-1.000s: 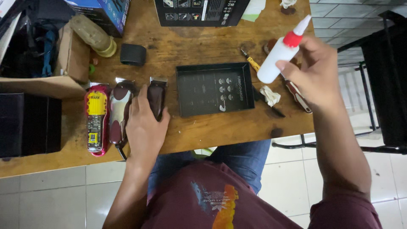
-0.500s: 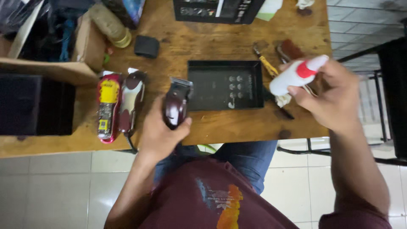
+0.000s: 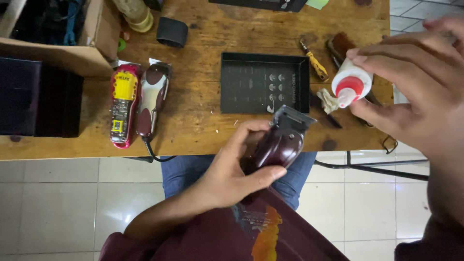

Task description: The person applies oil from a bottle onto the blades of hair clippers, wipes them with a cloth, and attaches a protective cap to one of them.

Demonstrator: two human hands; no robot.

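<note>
— How many clippers do you count?

— Three. One dark maroon hair clipper with a black metal blade head is gripped in the left hand, fingers wrapped around its glossy body, thumb along the side nearest the person. It is held just off the near edge of the worn wooden table, above the lap, blade pointing toward the right hand. Two more lie side by side well left of that hand: a red and yellow clipper and a maroon and silver corded clipper.

— And the right hand?

— The right hand is closed around one small white squeeze bottle with a red nozzle, tipped so the nozzle aims down and toward the blade, near it but not touching. The two hands are apart.

— What sits between them?

— One shallow black rectangular tray, just beyond the left hand. Just left of the bottle: one yellow-handled screwdriver and one crumpled pale cloth scrap. Far left stands a cardboard box.
</note>
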